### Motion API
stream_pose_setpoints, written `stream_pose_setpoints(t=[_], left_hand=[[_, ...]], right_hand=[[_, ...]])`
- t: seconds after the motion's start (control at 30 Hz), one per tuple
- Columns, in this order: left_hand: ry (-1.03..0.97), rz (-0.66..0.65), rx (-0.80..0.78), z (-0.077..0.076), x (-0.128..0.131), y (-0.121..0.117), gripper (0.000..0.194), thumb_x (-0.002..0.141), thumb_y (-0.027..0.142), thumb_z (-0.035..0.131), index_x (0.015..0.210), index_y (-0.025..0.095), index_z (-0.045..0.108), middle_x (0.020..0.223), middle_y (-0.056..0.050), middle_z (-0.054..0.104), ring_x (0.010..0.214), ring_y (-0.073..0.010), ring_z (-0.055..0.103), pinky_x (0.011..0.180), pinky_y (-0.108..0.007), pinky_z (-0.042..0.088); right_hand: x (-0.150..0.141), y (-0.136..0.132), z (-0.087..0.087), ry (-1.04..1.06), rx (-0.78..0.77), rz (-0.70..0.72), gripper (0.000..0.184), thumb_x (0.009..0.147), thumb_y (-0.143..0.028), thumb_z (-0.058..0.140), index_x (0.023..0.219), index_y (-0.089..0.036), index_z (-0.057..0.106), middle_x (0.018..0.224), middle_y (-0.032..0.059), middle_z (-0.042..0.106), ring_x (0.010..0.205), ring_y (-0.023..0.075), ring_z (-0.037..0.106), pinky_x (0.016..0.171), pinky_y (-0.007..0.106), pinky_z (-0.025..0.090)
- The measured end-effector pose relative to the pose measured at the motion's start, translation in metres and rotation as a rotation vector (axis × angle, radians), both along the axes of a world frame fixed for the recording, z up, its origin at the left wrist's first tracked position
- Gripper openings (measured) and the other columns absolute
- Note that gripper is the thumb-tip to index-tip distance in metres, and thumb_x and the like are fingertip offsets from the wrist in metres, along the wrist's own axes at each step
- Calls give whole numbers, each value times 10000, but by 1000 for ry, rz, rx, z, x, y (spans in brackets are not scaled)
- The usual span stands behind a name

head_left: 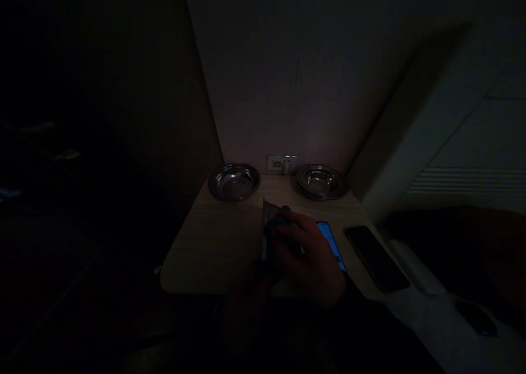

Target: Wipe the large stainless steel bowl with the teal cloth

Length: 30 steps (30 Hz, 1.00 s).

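The light is very dim. My right hand (pixel 304 248) is in front of me over the small table, fingers curled round a dark, crumpled, cloth-like thing (pixel 280 220). It presses this against a flat, thin thing with a pointed corner (pixel 269 209), which stands up above the tabletop. Lower and to the left, my left hand (pixel 249 292) is closed near the lower end of the flat thing. Its fingers are mostly lost in shadow. What the flat thing is I cannot make out.
On the wooden tabletop (pixel 201 248) a steel bowl (pixel 234 183) stands back left, stacked steel dishes (pixel 321 183) back right. A lit phone (pixel 331 242) lies partly behind my right hand, a dark phone (pixel 378 259) to its right. A wall socket (pixel 281 163) holds a plug.
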<state>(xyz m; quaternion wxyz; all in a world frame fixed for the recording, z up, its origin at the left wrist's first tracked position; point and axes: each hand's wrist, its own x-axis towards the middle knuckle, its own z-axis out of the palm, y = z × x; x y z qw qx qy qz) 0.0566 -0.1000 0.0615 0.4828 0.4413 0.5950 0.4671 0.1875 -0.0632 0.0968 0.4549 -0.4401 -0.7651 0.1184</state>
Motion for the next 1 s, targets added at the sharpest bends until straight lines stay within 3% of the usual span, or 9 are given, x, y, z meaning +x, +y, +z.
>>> stream_pose_setpoints(t=[0.17, 0.3, 0.5, 0.7, 0.83, 1.0], left_hand=[[33, 103, -30, 1, -1, 0, 438, 719, 443, 590, 1043, 165, 689, 1068, -82, 702, 966, -272, 655, 851, -364, 512], [93, 14, -35, -2, -2, -2, 411, 750, 438, 566, 1058, 190, 679, 1089, -73, 696, 1007, -276, 638, 885, -389, 489], [42, 66, 47, -10, -5, -4, 404, 727, 420, 572, 1042, 194, 688, 1136, -71, 674, 1056, -272, 619, 923, -380, 474], [41, 113, -28, -3, 1, -5, 364, 680, 423, 610, 935, 185, 714, 977, -92, 727, 909, -282, 671, 825, -387, 524], [37, 160, -52, -2, 1, -6, 375, 642, 449, 618, 884, 182, 719, 978, -93, 726, 942, -292, 661, 850, -391, 513], [38, 80, -52, -4, 0, -7, 344, 677, 425, 590, 889, 188, 719, 934, -83, 735, 885, -276, 677, 809, -386, 528]], right_hand=[[-7, -1, 3, -19, 19, -10, 252, 799, -164, 601, 1023, -262, 661, 1222, 63, 575, 1145, 260, 488, 918, 452, 445], [-11, 5, 5, 39, 26, -31, 174, 792, -184, 612, 935, -252, 685, 1110, 58, 632, 1043, 239, 552, 887, 429, 458], [-15, 0, 1, 5, 47, -29, 255, 818, -178, 590, 1046, -262, 664, 1207, 61, 588, 1135, 254, 488, 916, 445, 438], [-13, 18, 5, 6, -3, -50, 183, 828, -221, 587, 972, -241, 699, 1084, 68, 650, 1014, 233, 570, 868, 413, 465], [-12, 8, 6, -35, 106, -27, 224, 838, -196, 559, 1026, -241, 673, 1162, 69, 623, 1093, 247, 531, 893, 433, 443], [-11, 12, 7, -49, 45, -89, 182, 833, -194, 562, 966, -232, 681, 1059, 68, 664, 998, 231, 587, 862, 415, 455]])
